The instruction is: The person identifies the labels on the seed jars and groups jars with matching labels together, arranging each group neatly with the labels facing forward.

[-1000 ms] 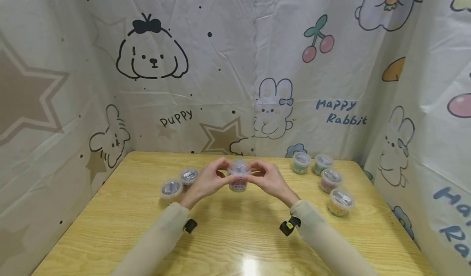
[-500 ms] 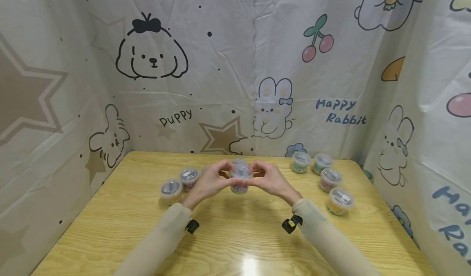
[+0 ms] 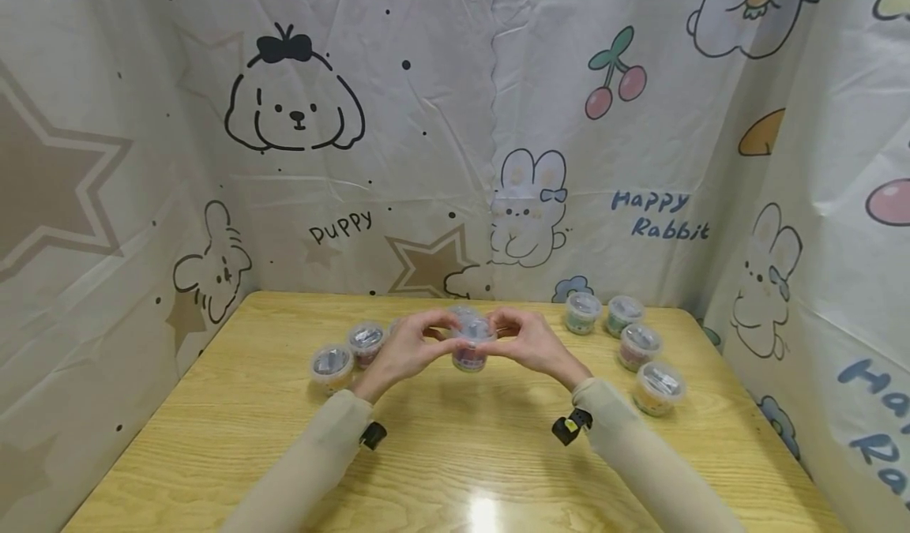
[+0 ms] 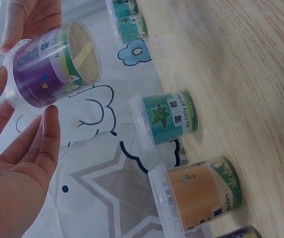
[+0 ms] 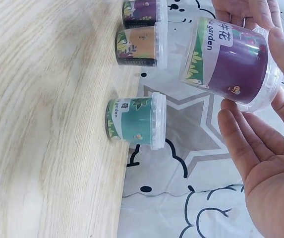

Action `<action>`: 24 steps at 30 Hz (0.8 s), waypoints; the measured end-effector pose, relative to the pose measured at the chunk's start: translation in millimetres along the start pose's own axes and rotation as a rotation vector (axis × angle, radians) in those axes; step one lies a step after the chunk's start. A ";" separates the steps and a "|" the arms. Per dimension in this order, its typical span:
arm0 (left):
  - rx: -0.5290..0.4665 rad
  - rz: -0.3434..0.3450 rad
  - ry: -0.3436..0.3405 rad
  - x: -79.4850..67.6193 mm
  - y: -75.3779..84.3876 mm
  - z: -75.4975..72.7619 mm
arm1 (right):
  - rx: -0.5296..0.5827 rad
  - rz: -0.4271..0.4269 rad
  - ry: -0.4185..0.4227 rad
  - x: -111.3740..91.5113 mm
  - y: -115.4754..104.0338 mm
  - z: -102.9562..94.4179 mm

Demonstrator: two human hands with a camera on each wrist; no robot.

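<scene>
A purple-labelled plastic cup point(image 3: 470, 356) with a clear lid is held between my two hands above the table, lid up. My left hand point(image 3: 412, 347) pinches its left side with thumb and fingertips near the lid rim. From the other side my right hand point(image 3: 524, 343) pinches it in the same way. Its bare base shows in the left wrist view, away from the tabletop. Behind the held cup stands a teal cup point(image 5: 134, 119), mostly hidden in the head view except its lid. An orange cup point(image 4: 201, 193) stands beside the teal one.
Several lidded cups stand at the right of the wooden table point(image 3: 455, 454), among them a yellow one point(image 3: 657, 388) and a pink one point(image 3: 640, 347). Two more, an orange point(image 3: 331, 369) and a purple point(image 3: 366, 343), stand by my left forearm. A printed curtain point(image 3: 426, 138) surrounds the table.
Both hands have shifted slightly right and a little nearer to me with the purple cup between them. More of the lid behind it shows. The other cups have stayed in place.
</scene>
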State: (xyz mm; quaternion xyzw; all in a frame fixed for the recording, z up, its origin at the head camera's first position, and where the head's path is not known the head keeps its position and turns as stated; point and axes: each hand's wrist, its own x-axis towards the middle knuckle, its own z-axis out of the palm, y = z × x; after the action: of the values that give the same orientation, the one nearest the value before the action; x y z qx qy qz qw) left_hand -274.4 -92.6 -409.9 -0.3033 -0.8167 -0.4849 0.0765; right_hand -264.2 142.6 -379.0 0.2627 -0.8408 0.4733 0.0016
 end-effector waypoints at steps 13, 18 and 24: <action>0.050 0.017 0.011 -3.2 -2.7 2.4 | -0.050 0.021 0.021 0.3 45.1 -7.7; 0.048 0.032 0.001 -4.4 -4.2 0.9 | -0.088 0.021 0.032 -5.0 50.7 -16.7; 0.093 0.029 -0.008 -6.6 -4.9 0.4 | -0.086 0.028 0.035 -9.5 58.2 -25.5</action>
State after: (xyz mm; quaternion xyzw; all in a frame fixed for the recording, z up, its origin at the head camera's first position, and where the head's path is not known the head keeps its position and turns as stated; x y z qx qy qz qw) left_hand -271.8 -96.7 -416.6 -0.3130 -0.8342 -0.4441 0.0943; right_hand -288.0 191.2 -413.6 0.2423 -0.8638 0.4413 0.0210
